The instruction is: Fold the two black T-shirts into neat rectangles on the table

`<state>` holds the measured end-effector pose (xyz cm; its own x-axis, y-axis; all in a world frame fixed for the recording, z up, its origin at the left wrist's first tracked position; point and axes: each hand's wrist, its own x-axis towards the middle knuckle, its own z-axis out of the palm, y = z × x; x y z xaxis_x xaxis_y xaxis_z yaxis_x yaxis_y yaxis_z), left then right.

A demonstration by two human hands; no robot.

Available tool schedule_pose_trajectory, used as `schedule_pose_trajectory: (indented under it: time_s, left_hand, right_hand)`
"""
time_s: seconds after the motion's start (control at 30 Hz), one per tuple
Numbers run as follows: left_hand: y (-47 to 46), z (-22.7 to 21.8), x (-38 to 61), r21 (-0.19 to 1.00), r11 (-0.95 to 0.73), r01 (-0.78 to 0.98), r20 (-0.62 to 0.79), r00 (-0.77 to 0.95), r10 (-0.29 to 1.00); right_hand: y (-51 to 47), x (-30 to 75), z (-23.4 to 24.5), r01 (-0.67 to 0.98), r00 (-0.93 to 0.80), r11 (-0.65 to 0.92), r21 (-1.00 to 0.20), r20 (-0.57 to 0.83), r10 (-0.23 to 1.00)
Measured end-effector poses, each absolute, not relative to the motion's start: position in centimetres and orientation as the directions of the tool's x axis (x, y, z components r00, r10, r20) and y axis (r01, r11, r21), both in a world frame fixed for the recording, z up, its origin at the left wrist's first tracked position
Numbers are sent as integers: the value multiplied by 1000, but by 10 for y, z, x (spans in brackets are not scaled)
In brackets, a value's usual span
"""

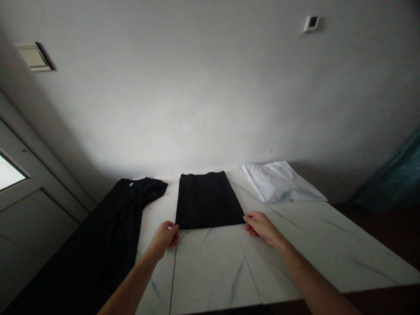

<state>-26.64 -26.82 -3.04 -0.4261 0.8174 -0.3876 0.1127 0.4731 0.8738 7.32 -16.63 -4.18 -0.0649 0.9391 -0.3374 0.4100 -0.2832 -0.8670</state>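
Black folded cloth (208, 200) lies flat near the middle of the white, grey-veined table (213, 271), its far edge close to the wall (197, 100) and its near edge stretched straight between two bare hands. The left hand (166, 236) pinches the near left corner, thumb and forefinger together on the fabric, the other fingers curled below. The right hand (260, 226) has the near right corner in the same way — thumb and forefinger closed at the very tip, the remaining fingers bent underneath. How much fabric sits between the fingertips is hidden, and the layers of the fold blend into one dark surface.

To the left, a black garment (105, 232) with a small pale label (131, 184) spreads along the table; its lower part runs out of view, and its creases are hard to read in the shade. A white folded cloth (282, 181) lies at the far right, apart from the black one. Both forearms are cut off at the bottom edge — the lower right corner is too dark to make out.
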Motion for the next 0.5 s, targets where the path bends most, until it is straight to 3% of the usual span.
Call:
schedule_pose_trajectory:
  time_s: [0.33, 0.5]
  left_hand:
    - [-260, -21, -267, 830, 499, -250, -558, -352, 751]
    - [-256, -26, -266, 878, 377, -296, -477, -475, 739]
  right_hand:
    - [-161, 71, -37, 394, -93, -332, -857, -396, 913]
    - [-161, 72, -39, 375, -108, -308, -874, -372, 922]
